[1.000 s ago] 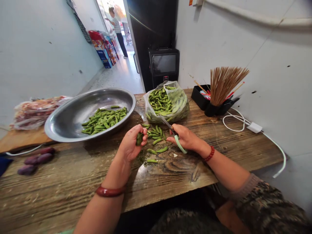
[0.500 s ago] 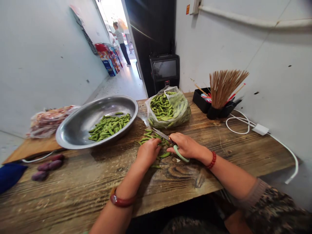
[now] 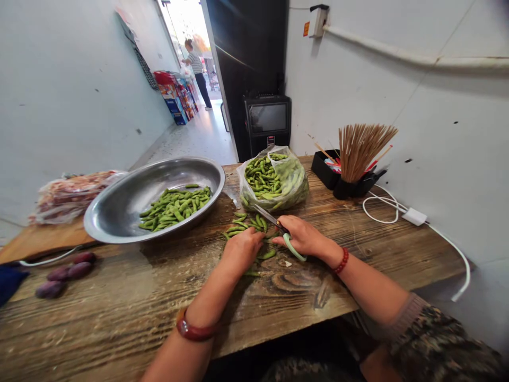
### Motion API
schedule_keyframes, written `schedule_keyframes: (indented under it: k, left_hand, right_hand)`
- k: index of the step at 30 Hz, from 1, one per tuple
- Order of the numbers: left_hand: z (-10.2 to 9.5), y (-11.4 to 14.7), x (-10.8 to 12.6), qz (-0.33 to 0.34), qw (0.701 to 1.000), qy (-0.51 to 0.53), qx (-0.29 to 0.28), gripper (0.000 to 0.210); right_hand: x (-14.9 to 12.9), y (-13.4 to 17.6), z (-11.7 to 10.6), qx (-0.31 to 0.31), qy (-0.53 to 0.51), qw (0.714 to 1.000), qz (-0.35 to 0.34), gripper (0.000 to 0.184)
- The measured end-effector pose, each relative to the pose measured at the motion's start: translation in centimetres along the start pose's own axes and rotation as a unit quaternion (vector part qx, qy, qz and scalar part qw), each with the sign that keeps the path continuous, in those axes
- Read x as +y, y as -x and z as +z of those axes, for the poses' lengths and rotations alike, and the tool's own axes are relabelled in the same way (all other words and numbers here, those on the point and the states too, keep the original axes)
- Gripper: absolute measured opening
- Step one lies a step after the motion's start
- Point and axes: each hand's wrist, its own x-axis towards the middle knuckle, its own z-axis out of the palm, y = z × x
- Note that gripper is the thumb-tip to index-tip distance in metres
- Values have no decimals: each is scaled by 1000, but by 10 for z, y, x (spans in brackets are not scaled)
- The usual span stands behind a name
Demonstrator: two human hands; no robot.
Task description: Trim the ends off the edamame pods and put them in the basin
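Note:
My right hand (image 3: pixel 301 236) is wrapped round scissors (image 3: pixel 267 215) with pale green handles, their dark blades pointing away and to the left. Just left of it, my left hand (image 3: pixel 242 249) is curled down over a small pile of green edamame pods (image 3: pixel 237 225) on the wooden table. Its fingertips are pinched together, and what lies between them is hidden. Behind the pile stands a clear plastic bag (image 3: pixel 296 183) full of pods. To the left, a wide steel bowl (image 3: pixel 119 199) holds more pods (image 3: pixel 177 208).
Several purplish oval fruits (image 3: pixel 79 270) and a bagged, pinkish stack (image 3: pixel 73 196) are at the left. Thin sticks (image 3: pixel 363 154) stand in a black holder (image 3: pixel 345 189) at the back right, near a white cable (image 3: pixel 449 249). A person (image 3: pixel 198 71) stands beyond the doorway.
The view has shifted slightly. The scissors' tip sits a little farther up and right over the pile, and more pods show between my hands. Both hands stay almost in place.

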Motion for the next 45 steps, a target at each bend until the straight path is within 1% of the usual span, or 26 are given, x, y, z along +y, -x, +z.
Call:
schedule_keyframes:
  k: [4,7,11,17,19,21,23,24,25,27,29,31,32,34,36,40,43,45]
  left_hand:
    - [-2,-2,1,-29,999,-44,-3,30]
    - [-4,-2,1,-39,998,-53,-8,31]
    - [-5,-1,-1,-34,999,-31,9,25]
    - [-2,-1,-5,-39,999,-6,-4,19]
    - [-1,-1,-7,-42,999,15,10,17]
    - [0,-3,-9,-36,996,75,44,13]
    - [0,-4,-11,-40,979,174,94,7]
    - [-1,-5,-12,-47,964,233,119,4]
    - [-2,-5,-13,-57,944,294,138,3]
    - [-5,-4,-12,-80,895,409,159,11]
    - [-9,-2,-10,-98,842,507,157,19]
    - [-12,0,-7,-111,796,578,144,25]
    - [-13,1,-6,-116,778,602,137,27]
    - [-14,3,-4,-123,755,632,125,29]
    - [-14,3,-3,-127,748,642,115,28]
    - [-12,3,-4,-121,753,638,100,27]
    - [-12,3,-2,-120,759,630,110,30]
    - [-14,3,0,-114,773,611,125,28]
  right_hand:
    - [0,-1,0,2,-2,1000,8,26]
    - [0,-1,-1,4,-16,1000,16,24]
    - [1,-3,-2,5,-28,999,23,22]
    - [-1,-3,-4,4,-26,999,22,23]
    - [-1,-2,-3,6,-24,1000,17,22]
    - [-1,-2,-3,7,-27,1000,13,23]
    - [-1,-2,-4,6,-39,999,12,23]
    - [-2,-2,-5,6,-45,999,12,23]
    - [-3,-3,-6,5,-50,999,12,23]
    - [-5,-3,-8,3,-57,998,9,24]
    - [-9,-3,-10,-3,-64,998,1,24]
    - [-12,-3,-12,-14,-73,997,-11,26]
    - [-13,-2,-12,-20,-74,997,-18,29]
    - [-14,-1,-11,-31,-68,997,-29,35]
    - [-13,0,-10,-43,-54,997,-35,39]
    - [-11,1,-8,-62,-36,997,-38,41]
    - [-12,0,-9,-66,-28,997,-41,41]
    - [-13,0,-9,-65,-24,997,-37,40]
